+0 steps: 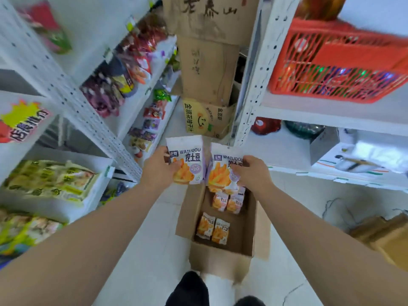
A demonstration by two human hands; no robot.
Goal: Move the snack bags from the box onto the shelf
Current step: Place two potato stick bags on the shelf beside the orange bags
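An open cardboard box (225,259) stands on the floor between my arms. Several white and orange snack bags (213,227) lie inside it. My left hand (157,167) grips one snack bag (187,160) by its left edge, upright above the box's far end. My right hand (254,173) holds a second, matching bag (220,171) right beside the first. Both bags hang in the aisle, apart from any shelf. A white shelf unit (72,100) full of snacks stands at left.
Stacked cardboard boxes (207,69) block the aisle's far end. A white rack at right carries a red plastic basket (340,60) and assorted goods below. Flattened cardboard (384,237) lies on the floor at right. My feet (189,290) stand just behind the box.
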